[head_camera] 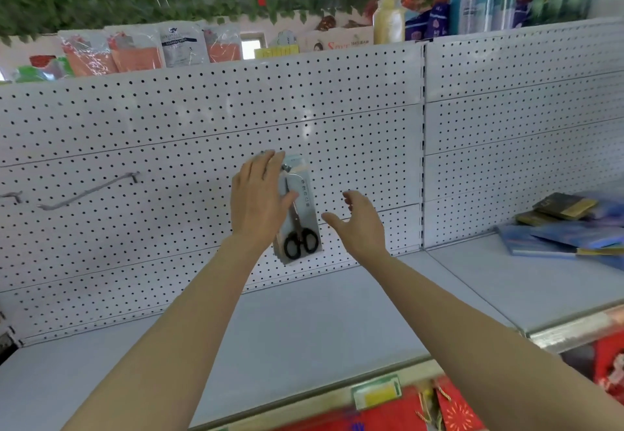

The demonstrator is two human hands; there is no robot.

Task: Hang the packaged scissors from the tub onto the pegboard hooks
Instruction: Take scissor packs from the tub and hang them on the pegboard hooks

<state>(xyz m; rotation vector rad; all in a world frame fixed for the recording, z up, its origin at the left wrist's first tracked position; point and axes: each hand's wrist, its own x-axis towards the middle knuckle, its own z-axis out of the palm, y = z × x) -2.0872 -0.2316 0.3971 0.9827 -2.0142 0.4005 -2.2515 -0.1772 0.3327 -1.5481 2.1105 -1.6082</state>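
Note:
A pack of black-handled scissors (301, 228) on a pale card hangs against the white pegboard (169, 116), its top at a metal hook (287, 168). More cards seem stacked behind it. My left hand (258, 201) lies along the pack's left side, fingers stretched up to the hook and thumb across the card's front. My right hand (358, 224) hovers just right of the pack, fingers spread and curled, holding nothing. The tub is out of view.
A long bare hook (91, 191) and a short one (15, 197) stick out of the pegboard at left. A grey shelf (304, 322) runs below. Blue and yellow booklets (567, 231) lie on the right shelf. Packaged goods (135, 49) line the top.

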